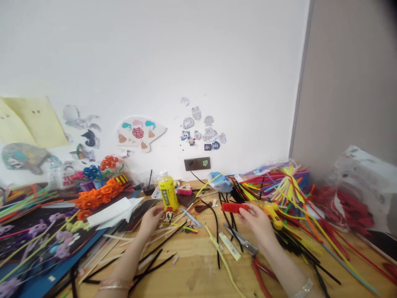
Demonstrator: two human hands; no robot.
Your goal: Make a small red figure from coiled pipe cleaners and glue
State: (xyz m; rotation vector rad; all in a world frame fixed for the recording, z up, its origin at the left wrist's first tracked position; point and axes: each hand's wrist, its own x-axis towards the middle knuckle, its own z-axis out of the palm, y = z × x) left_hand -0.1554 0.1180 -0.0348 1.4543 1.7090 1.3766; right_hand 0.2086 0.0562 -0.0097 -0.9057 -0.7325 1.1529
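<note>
Pinching a red pipe-cleaner roll (234, 207) in the fingers of your right hand (256, 223), you have your left hand (151, 220) loosely open, seemingly empty, just beside a small craft figure (169, 216), with a yellow glue gun (271, 214) just past your right hand on the counter (192, 273).

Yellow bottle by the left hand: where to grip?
Best on the body of the yellow bottle, around its middle, coming from the near side over the left hand. It stands upright and round, and the body is wider than the capped neck, so it should give the surer hold.
</note>
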